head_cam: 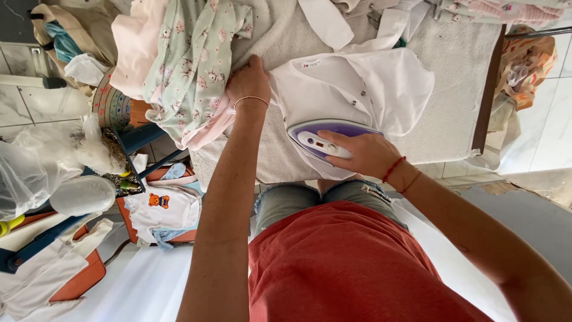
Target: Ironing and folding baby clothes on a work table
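A small white buttoned shirt [357,89] lies spread on a grey padded ironing surface [453,101]. My right hand [360,152] grips the handle of a purple and white iron [322,134], which rests on the shirt's near edge. My left hand [250,80] presses flat on the shirt's left edge, next to a heap of clothes. A thin bracelet circles my left wrist and red strings circle my right wrist.
A heap of pale green and pink printed baby clothes [185,65] covers the surface's left side. More folded garments [506,11] lie at the far right. Left of me stand a blue rack [140,140], a clear plastic bag [30,170] and white baby clothes [164,209].
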